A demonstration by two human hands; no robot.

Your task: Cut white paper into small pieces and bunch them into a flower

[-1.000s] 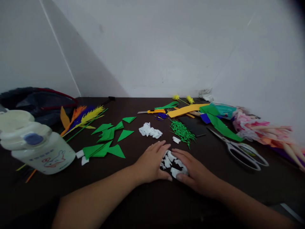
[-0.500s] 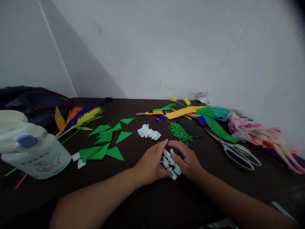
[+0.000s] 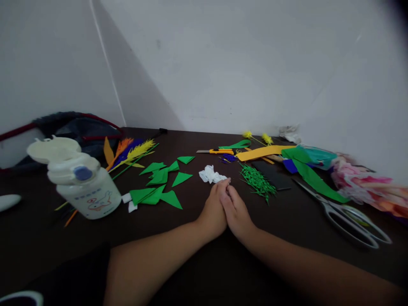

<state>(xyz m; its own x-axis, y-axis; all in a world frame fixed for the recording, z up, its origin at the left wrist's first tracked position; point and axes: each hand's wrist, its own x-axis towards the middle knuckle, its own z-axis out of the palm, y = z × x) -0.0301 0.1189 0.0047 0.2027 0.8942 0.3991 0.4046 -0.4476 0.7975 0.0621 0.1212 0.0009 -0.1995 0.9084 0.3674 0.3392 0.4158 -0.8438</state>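
Observation:
My left hand (image 3: 213, 211) and my right hand (image 3: 238, 212) are pressed together over the dark table, fingers closed palm to palm. The torn white paper scraps that lay between them are hidden inside the closed hands. Just beyond my fingertips is a crumpled clump of white tissue paper (image 3: 210, 174). A heap of green paper shreds (image 3: 257, 180) lies to the right of my hands. Cut green paper pieces (image 3: 159, 175) are spread out on the left.
A white tub (image 3: 92, 191) with its lid flipped up stands left, near paper feathers (image 3: 137, 151). Beyond my hands lies a utility knife (image 3: 219, 151), blade out. Scissors (image 3: 338, 214) and a doll (image 3: 357, 176) are on the right. A wall (image 3: 223, 68) rises behind the table (image 3: 178, 263).
My hands have closed together over the torn white paper scraps, which have gone from sight. The view has turned left, so the tub and table items appear farther right.

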